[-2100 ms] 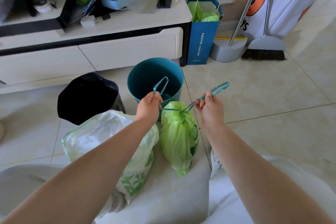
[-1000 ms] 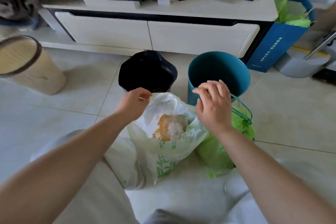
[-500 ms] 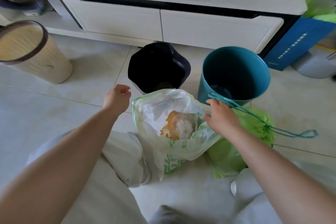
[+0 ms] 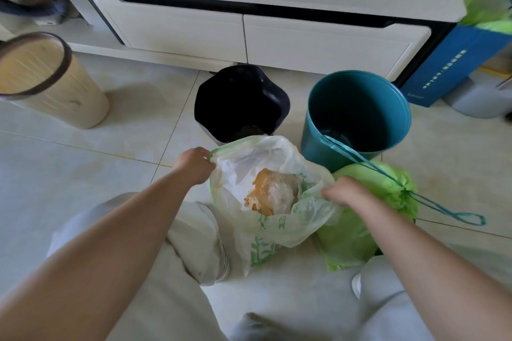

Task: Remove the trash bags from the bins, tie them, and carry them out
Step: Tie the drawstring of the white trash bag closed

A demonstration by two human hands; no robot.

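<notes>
Both the left hand [image 4: 194, 165] and right hand [image 4: 343, 192] pinch the rim of the white bag [image 4: 266, 235] between them, probably thin, limp, light, best gathered by its drawstring hem.

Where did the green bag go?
In the head view the green bag lies on the floor at lower right, just in front of the teal bin and right beside the white bag, under the right hand.
</notes>
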